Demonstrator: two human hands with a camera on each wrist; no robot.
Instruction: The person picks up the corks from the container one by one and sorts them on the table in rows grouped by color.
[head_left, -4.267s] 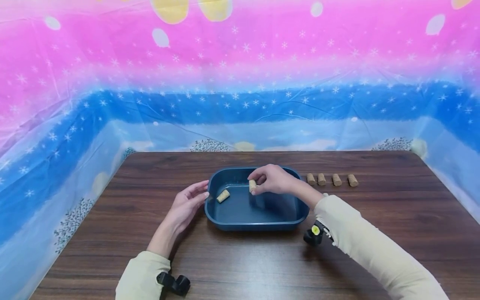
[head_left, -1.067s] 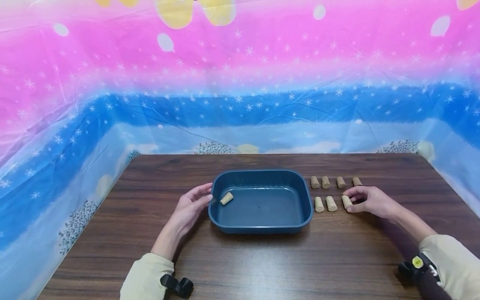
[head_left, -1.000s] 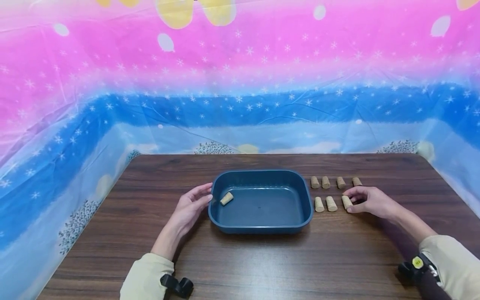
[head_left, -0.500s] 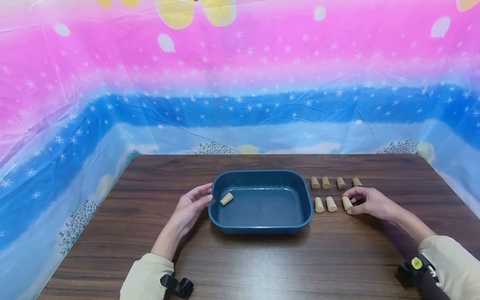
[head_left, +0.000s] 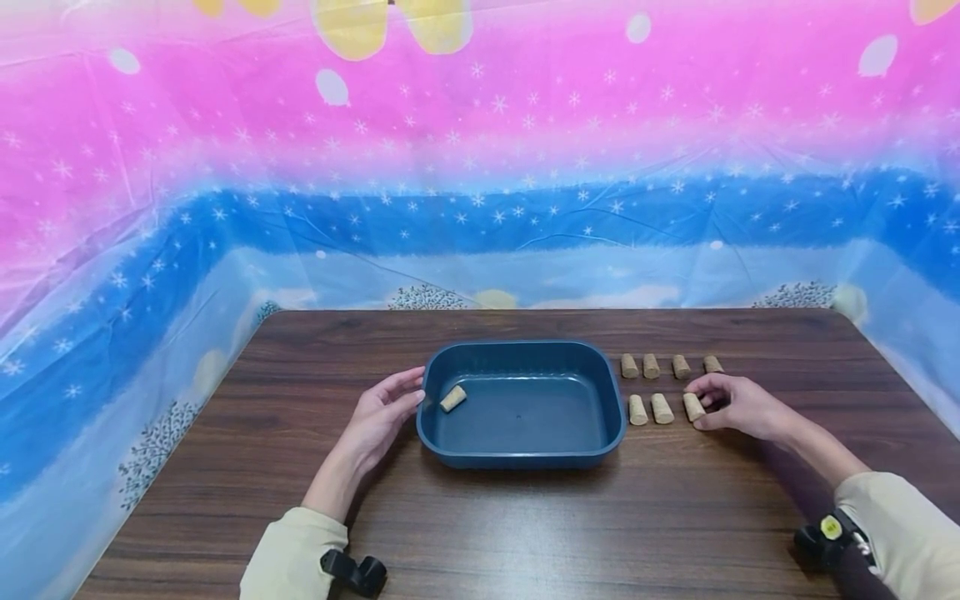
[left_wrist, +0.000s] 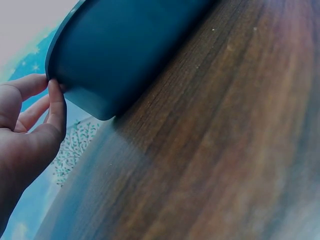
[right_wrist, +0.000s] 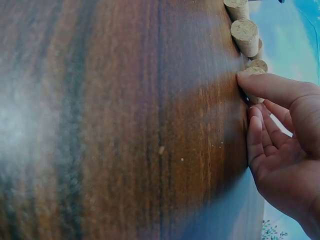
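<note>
A dark blue rectangular basin [head_left: 519, 458] sits mid-table with one tapered cork stopper [head_left: 453, 398] lying in its left end. My left hand [head_left: 378, 421] touches the basin's left end with fairly straight fingers and thumb, at the rim and outer wall; the left wrist view shows the fingertips [left_wrist: 56, 87] there. Right of the basin, my right hand [head_left: 742, 407] pinches a cork stopper [head_left: 693, 407] between thumb and fingers, at the table surface. That stopper ends a near row whose other two stoppers [head_left: 662, 408] stand beside the basin.
A back row of several cork stoppers [head_left: 651, 367] stands behind the near row; its rightmost stopper [head_left: 712, 364] is close behind my right fingers. The brown wooden table [head_left: 480, 533] meets a patterned pink and blue cloth [head_left: 480, 217] at the back and sides.
About four seconds ago my right hand held a stopper over the basin; now it is at the near row, which was not there then. Over the last second almost nothing has moved.
</note>
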